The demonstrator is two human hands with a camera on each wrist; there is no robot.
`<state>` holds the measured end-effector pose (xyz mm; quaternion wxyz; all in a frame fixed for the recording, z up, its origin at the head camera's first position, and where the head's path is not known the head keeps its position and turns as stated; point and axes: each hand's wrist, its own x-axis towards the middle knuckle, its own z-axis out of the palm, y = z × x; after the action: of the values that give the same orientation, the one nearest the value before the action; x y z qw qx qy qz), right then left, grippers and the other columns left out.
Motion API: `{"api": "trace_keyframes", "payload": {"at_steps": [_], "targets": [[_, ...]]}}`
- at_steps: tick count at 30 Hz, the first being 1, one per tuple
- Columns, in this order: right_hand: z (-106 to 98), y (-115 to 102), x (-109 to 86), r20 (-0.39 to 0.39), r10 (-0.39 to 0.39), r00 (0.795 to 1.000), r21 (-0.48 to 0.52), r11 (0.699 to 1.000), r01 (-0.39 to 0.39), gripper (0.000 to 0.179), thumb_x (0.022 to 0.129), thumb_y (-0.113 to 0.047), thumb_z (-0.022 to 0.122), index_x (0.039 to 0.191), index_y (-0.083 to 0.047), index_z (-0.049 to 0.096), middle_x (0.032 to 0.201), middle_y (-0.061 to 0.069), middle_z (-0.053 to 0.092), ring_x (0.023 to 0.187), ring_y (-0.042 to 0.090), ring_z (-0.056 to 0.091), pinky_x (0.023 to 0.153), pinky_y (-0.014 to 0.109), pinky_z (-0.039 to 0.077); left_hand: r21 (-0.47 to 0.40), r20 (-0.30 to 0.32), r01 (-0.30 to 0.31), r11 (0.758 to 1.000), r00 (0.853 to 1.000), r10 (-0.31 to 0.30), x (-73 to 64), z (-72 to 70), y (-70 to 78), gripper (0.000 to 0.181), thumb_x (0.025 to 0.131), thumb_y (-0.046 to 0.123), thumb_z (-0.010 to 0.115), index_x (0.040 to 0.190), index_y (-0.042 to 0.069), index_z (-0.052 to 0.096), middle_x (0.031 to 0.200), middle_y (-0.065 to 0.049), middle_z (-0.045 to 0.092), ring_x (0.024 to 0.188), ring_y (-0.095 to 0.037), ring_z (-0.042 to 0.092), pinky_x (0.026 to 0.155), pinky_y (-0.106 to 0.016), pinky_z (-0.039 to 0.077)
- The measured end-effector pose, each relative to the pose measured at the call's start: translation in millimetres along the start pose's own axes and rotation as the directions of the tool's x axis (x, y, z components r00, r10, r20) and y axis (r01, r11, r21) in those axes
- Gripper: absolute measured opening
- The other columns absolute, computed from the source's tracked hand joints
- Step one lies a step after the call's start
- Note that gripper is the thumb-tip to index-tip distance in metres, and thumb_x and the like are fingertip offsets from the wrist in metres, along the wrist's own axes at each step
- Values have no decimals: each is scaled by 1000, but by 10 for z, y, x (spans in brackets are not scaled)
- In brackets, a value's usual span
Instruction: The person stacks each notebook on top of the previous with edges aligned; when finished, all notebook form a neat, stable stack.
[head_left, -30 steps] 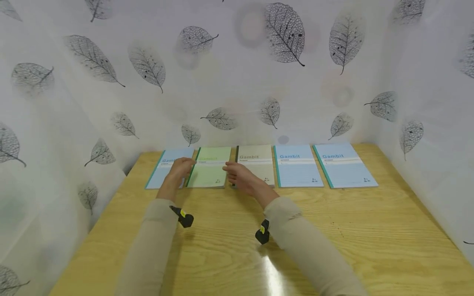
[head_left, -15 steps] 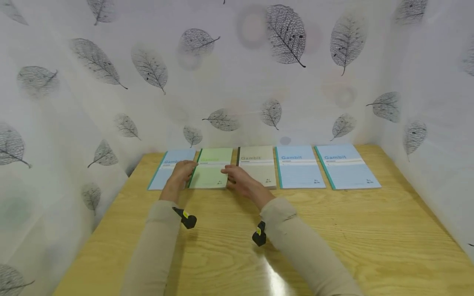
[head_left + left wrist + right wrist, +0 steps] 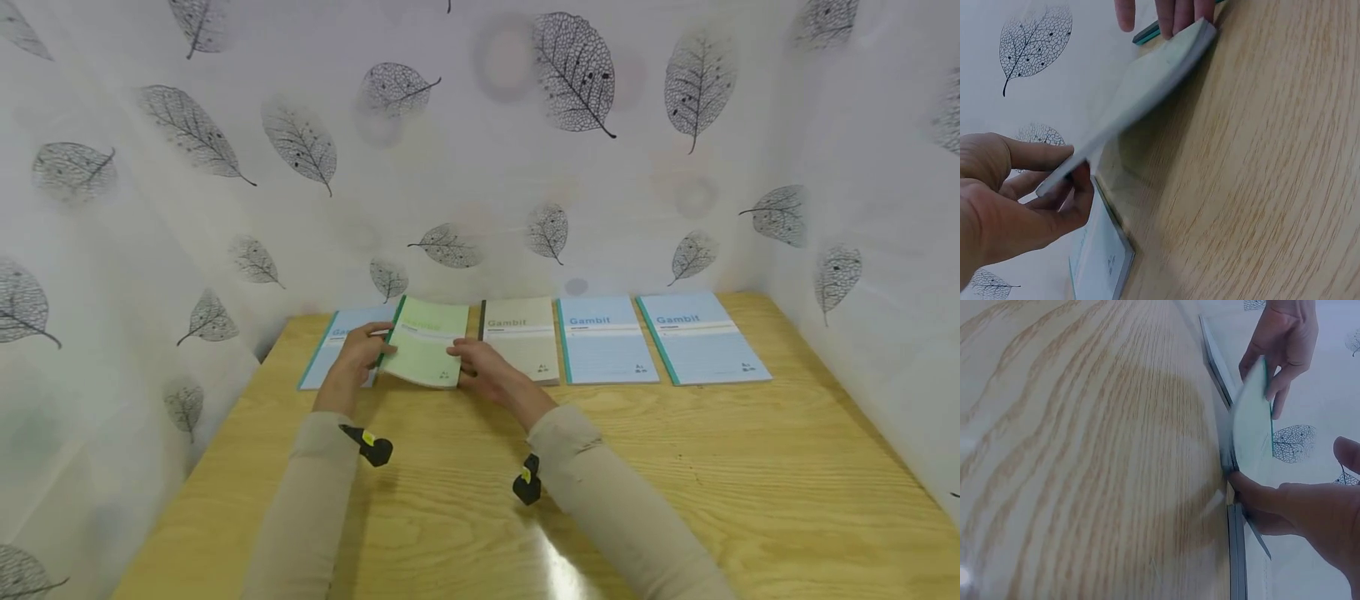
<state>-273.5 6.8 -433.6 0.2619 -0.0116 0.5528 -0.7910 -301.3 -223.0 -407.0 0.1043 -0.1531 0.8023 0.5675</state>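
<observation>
In the head view a green "Gambit" notebook [image 3: 427,337] is tilted, its spine side raised off the table. My left hand [image 3: 360,354] pinches that spine edge between thumb and fingers; the left wrist view shows the left hand [image 3: 1029,200] gripping the near edge, with the cover bowing. At the opposite edge is my right hand [image 3: 487,364], its fingertips right at the notebook's lower side. Seen from the right wrist, the right hand [image 3: 1310,509] has its fingers extended against the edge and its thumb held apart.
Left of it lies a light blue notebook [image 3: 318,358], partly behind my left hand. To the right lie a beige notebook [image 3: 525,337] and two blue notebooks, one [image 3: 606,350] beside the other [image 3: 705,346]. The wooden table [image 3: 450,500] meets a leaf-patterned curtain [image 3: 480,167].
My left hand has taken hold of the green notebook and lifted its spine side. My right hand has moved slightly left, from over the beige notebook's edge to the green one's right edge.
</observation>
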Motion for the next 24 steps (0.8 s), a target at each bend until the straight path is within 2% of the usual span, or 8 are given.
{"api": "trace_keyframes", "payload": {"at_steps": [2,5,7,12,17,20,22,24], "targets": [[-7,4,-5,-4,-1,1000,1,1000,1,65,107,-13,51,160,8,20,165,28,26,156,39,24,123,52,33,9,2,-4,1000,1000,4,-23,-17,5,59,101,2,62,157,13,47,154,-19,49,104,-22,64,89,-34,54],[-24,17,-9,-15,-2,1000,-4,1000,2,62,106,-14,52,158,8,26,161,28,33,154,39,28,122,52,34,30,23,-7,1000,1000,6,-60,-56,14,58,101,6,65,156,13,48,155,-19,49,92,-15,64,82,-30,55],[-35,26,-5,-22,-4,1000,-16,1000,4,60,105,-14,52,156,9,29,158,27,37,152,39,31,122,53,35,38,42,-24,999,999,23,-85,-88,30,59,101,7,66,157,13,47,159,-19,44,97,-15,64,85,-32,56],[-50,47,14,-18,-11,1000,-59,998,10,59,105,-13,53,157,8,30,154,28,42,146,41,41,120,52,38,53,77,-86,995,994,82,-151,-187,102,61,101,10,67,158,15,45,164,-18,38,122,-29,60,90,-35,55],[-61,65,-6,6,-34,999,-108,994,34,57,107,-9,52,159,2,31,154,28,43,139,43,49,118,52,40,48,118,-155,987,982,148,-220,-249,214,60,101,9,66,158,16,46,165,-18,35,141,-38,46,96,-40,51],[-53,66,-25,3,-52,999,-110,993,52,58,106,-7,54,159,0,32,153,28,43,137,43,50,118,52,40,38,132,-181,983,976,174,-270,-240,290,60,101,8,67,157,16,47,164,-18,36,141,-38,47,101,-43,51],[-38,58,-36,-6,-55,998,-107,993,54,58,105,-8,55,158,0,34,152,27,46,136,42,52,117,52,41,23,124,-191,981,975,187,-299,-226,331,60,100,6,67,156,15,48,162,-18,39,134,-35,54,99,-40,55],[-23,48,-45,-26,-62,998,-98,993,59,56,106,-10,56,157,0,36,148,26,50,133,40,55,115,51,44,-2,115,-197,980,974,196,-329,-218,363,60,100,4,67,156,15,48,160,-18,42,120,-29,63,91,-34,59]]}}
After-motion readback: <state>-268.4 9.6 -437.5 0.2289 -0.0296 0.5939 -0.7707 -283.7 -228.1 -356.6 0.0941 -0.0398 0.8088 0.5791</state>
